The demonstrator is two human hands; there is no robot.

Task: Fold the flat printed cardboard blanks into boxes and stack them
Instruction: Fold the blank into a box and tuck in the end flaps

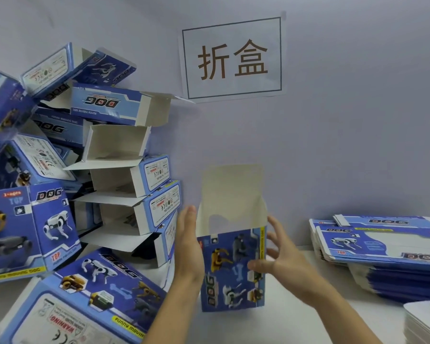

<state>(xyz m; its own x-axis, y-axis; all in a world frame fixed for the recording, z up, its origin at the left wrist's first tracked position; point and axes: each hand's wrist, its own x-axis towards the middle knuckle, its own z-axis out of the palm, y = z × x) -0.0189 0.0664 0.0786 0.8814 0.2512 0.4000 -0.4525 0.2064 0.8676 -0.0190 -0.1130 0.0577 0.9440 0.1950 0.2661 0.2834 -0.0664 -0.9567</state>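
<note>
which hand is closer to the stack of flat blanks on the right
Right. The right hand is on the upright box's near side facing the flat stack; the left hand is on the box's far side.

light: even, soft, bluish cast | shadows: faint, under the folded boxes (pixel 124 184) | glare: none | focus: soft overall, right hand (pixel 281 259) slightly smeared | distortion: wide-angle bending at left edge, boxes lean inward
</note>
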